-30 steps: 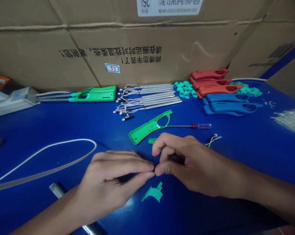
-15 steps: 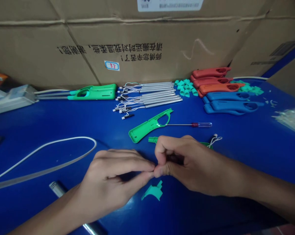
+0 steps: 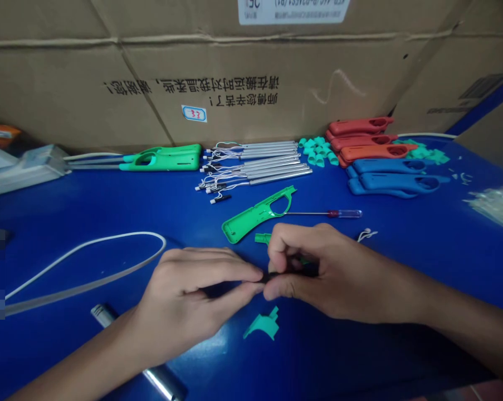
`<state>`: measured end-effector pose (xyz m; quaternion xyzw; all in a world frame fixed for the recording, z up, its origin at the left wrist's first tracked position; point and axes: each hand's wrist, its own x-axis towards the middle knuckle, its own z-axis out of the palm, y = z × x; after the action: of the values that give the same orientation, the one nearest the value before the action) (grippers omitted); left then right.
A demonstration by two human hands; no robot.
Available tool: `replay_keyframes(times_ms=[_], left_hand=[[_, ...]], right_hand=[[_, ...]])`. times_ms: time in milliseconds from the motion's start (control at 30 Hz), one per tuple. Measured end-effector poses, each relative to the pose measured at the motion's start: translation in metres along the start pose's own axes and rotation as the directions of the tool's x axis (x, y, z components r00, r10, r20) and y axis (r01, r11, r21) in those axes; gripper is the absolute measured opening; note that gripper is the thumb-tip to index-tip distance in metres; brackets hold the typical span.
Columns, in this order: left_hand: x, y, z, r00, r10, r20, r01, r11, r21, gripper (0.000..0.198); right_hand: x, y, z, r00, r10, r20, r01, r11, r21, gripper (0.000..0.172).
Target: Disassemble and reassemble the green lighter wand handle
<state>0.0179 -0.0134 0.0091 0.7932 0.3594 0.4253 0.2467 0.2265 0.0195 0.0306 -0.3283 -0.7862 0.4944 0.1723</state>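
My left hand [image 3: 201,303] and my right hand [image 3: 330,273] meet at the fingertips over the blue table. Both are closed in a pinch on a small dark piece [image 3: 269,277], mostly hidden by the fingers. Just below them lies a teal trigger-like part [image 3: 264,325]. Beyond my hands rests an open green lighter-shaped shell half [image 3: 251,217] with an oval hole. Another green shell part [image 3: 261,238] sticks out from behind my right hand, and a white wire loop [image 3: 366,235] shows past its knuckles. A silver metal tube [image 3: 161,383] lies under my left forearm.
A screwdriver [image 3: 345,214] touches the green shell half. Behind it are metal rods with wires [image 3: 276,161], teal caps [image 3: 318,150], red casings [image 3: 360,127] and blue casings [image 3: 395,182]. A green assembled casing [image 3: 171,157] lies left; a cardboard box [image 3: 234,61] stands behind.
My fingertips have drawn slightly apart, and a small dark piece now shows between them. My right hand has shifted slightly up. The view has moved a little; the table's other things stay put.
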Motion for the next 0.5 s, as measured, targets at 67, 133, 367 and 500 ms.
replay_keyframes(times_ms=[67, 133, 367, 500], left_hand=[[0.000, -0.002, -0.001, 1.000, 0.020, 0.001, -0.020, 1.000, -0.005, 0.016], [0.001, -0.003, -0.002, 1.000, 0.024, 0.001, -0.024, 1.000, 0.001, 0.015], [-0.002, -0.006, -0.005, 1.000, 0.008, -0.016, -0.007, 0.998, 0.056, 0.011], [-0.003, -0.007, -0.006, 1.000, -0.006, -0.027, 0.008, 0.997, 0.079, 0.011]], right_hand=[[-0.001, -0.002, -0.004, 0.999, 0.031, 0.042, -0.031, 1.000, 0.000, 0.013], [-0.003, -0.004, -0.009, 0.994, 0.078, 0.070, -0.074, 0.996, -0.050, 0.020], [-0.009, -0.008, -0.019, 0.991, 0.111, 0.074, -0.082, 0.944, -0.321, 0.021], [-0.011, -0.006, -0.017, 0.991, 0.086, 0.098, -0.045, 0.931, -0.363, 0.023]])
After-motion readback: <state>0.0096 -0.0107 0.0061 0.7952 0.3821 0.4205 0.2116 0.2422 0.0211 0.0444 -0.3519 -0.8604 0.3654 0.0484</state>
